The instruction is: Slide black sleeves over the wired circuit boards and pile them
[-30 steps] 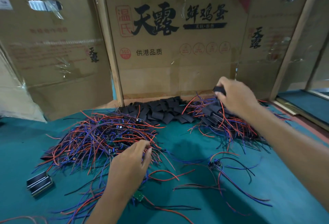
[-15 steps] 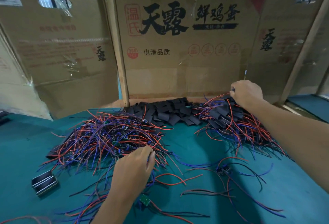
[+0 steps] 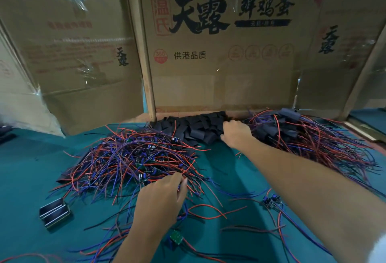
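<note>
A big tangle of bare circuit boards with red, blue and black wires (image 3: 133, 158) lies left of centre on the green table. Behind it, a heap of empty black sleeves (image 3: 194, 127) runs along the cardboard wall. At the right lies the pile of sleeved boards (image 3: 292, 135) with their wires fanned out. My left hand (image 3: 160, 202) rests at the near edge of the bare tangle, fingertips in the wires. My right hand (image 3: 236, 133) reaches into the right end of the sleeve heap; its fingertips are hidden among the sleeves.
Cardboard boxes (image 3: 219, 53) wall off the back. A small black metal part (image 3: 54, 212) lies near left. One green board (image 3: 176, 237) and another wired board (image 3: 271, 200) lie loose in front. Green table cloth (image 3: 219, 181) shows between the piles.
My right hand has left the sleeved pile at the right and moved left to the heap of empty sleeves. My left hand has stayed at the tangle's edge.
</note>
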